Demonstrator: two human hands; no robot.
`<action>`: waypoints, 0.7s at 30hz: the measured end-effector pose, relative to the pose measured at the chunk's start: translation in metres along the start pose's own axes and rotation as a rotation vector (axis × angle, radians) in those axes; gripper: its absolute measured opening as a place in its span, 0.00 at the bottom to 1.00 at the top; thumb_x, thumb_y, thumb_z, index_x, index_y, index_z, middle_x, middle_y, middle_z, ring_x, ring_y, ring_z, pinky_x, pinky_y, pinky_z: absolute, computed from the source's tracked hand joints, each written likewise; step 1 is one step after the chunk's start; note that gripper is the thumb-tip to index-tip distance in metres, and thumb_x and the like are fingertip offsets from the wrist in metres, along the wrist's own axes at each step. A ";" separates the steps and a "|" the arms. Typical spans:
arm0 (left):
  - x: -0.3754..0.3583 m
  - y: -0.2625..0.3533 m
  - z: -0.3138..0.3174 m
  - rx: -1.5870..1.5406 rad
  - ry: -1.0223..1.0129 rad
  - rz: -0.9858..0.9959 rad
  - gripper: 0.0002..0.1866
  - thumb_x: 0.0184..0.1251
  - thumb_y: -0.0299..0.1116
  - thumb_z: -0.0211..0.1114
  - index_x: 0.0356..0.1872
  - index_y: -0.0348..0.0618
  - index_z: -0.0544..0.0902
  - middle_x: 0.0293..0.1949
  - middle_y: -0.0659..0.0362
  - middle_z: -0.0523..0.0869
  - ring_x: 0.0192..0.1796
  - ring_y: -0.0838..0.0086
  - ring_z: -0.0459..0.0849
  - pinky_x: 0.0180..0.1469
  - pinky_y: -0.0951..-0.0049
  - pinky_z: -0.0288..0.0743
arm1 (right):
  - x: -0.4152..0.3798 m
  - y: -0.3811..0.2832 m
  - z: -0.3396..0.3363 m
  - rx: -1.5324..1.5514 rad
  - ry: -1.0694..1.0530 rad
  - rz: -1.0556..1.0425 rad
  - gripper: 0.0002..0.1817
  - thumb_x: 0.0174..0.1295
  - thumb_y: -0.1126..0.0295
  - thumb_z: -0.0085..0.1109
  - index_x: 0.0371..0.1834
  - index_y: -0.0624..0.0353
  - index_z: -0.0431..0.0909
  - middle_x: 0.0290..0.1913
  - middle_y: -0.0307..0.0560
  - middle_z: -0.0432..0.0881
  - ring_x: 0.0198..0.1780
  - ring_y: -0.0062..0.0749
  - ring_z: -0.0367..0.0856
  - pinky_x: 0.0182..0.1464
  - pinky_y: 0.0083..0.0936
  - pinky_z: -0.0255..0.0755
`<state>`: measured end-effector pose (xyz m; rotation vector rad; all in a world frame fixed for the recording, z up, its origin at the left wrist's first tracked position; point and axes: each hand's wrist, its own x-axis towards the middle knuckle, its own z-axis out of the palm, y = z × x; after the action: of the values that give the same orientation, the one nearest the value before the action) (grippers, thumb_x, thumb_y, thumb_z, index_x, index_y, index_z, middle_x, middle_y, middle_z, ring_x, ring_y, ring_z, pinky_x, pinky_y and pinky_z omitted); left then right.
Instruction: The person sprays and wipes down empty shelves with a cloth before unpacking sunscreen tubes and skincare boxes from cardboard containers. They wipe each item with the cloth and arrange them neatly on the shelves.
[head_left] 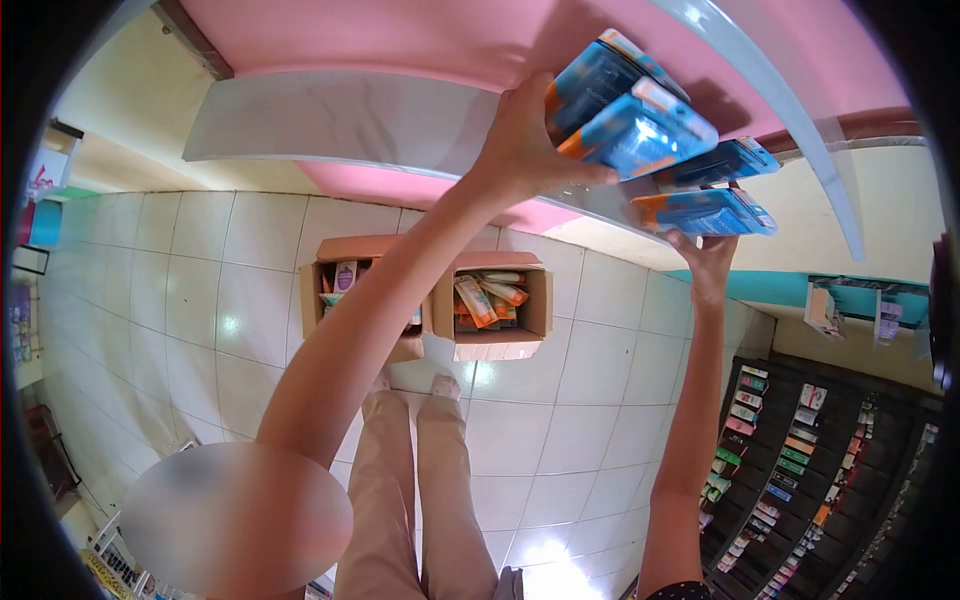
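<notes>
My left hand (522, 145) is closed around the left side of blue and orange packs (640, 130) at the marbled grey-white shelf (340, 120). Its thumb lies along their lower edge, while the other fingertips are hidden behind them. To the right, my right hand (706, 258) grips another blue and orange pack (710, 212) from below, its thumb on the near side. One more such pack (722, 162) sits just behind that one. Small print on the packs is too blurred to read, so their contents cannot be told.
Below the shelf, two open cardboard boxes stand on the white tiled floor (610, 370): the right box (545, 300) holds orange and white packets (480, 300), the left box (312, 290) is partly behind my arm. A clear curved edge (790, 100) hangs above. Dark racks (800, 470) of products stand at right.
</notes>
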<state>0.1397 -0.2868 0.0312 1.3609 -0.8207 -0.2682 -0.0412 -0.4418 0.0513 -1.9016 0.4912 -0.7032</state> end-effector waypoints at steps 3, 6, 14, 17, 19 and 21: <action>0.005 -0.010 0.002 0.110 -0.017 0.055 0.41 0.15 0.43 0.76 0.38 0.38 0.66 0.34 0.52 0.73 0.38 0.66 0.75 0.43 0.71 0.69 | 0.003 0.008 0.003 0.074 -0.017 0.114 0.47 0.33 0.72 0.70 0.57 0.56 0.48 0.52 0.46 0.60 0.53 0.33 0.61 0.55 0.29 0.57; 0.004 -0.013 0.004 0.057 -0.019 0.085 0.40 0.18 0.43 0.76 0.39 0.39 0.66 0.34 0.53 0.74 0.39 0.67 0.76 0.44 0.73 0.70 | 0.008 0.009 0.003 0.098 0.074 0.054 0.51 0.31 0.70 0.72 0.55 0.52 0.43 0.51 0.48 0.59 0.53 0.35 0.63 0.55 0.30 0.61; 0.006 -0.013 0.013 -0.021 -0.088 0.065 0.38 0.24 0.39 0.76 0.43 0.40 0.66 0.39 0.52 0.76 0.44 0.65 0.76 0.49 0.70 0.69 | 0.022 0.017 0.009 0.049 0.158 -0.009 0.55 0.27 0.67 0.74 0.56 0.56 0.40 0.52 0.48 0.55 0.55 0.39 0.58 0.56 0.33 0.60; 0.008 -0.010 0.016 -0.050 -0.110 0.022 0.38 0.24 0.38 0.76 0.43 0.39 0.66 0.39 0.51 0.76 0.44 0.65 0.76 0.49 0.70 0.69 | 0.025 0.016 0.017 0.098 0.133 -0.012 0.53 0.27 0.68 0.73 0.55 0.58 0.42 0.49 0.47 0.59 0.54 0.38 0.60 0.55 0.31 0.61; 0.010 -0.015 0.020 -0.070 -0.116 0.049 0.38 0.25 0.38 0.76 0.44 0.39 0.66 0.39 0.51 0.76 0.44 0.65 0.76 0.49 0.70 0.69 | 0.027 0.017 0.020 0.111 0.155 -0.024 0.50 0.28 0.69 0.73 0.53 0.60 0.45 0.48 0.47 0.60 0.52 0.36 0.62 0.53 0.29 0.63; 0.012 -0.018 0.022 -0.089 -0.122 0.076 0.39 0.25 0.39 0.75 0.44 0.39 0.65 0.39 0.51 0.76 0.44 0.65 0.76 0.48 0.71 0.69 | 0.029 0.014 0.025 0.127 0.170 0.008 0.48 0.29 0.71 0.72 0.53 0.60 0.45 0.48 0.47 0.60 0.52 0.34 0.63 0.51 0.27 0.65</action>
<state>0.1386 -0.3146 0.0181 1.2363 -0.9490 -0.3270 -0.0033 -0.4491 0.0379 -1.7292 0.5474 -0.8749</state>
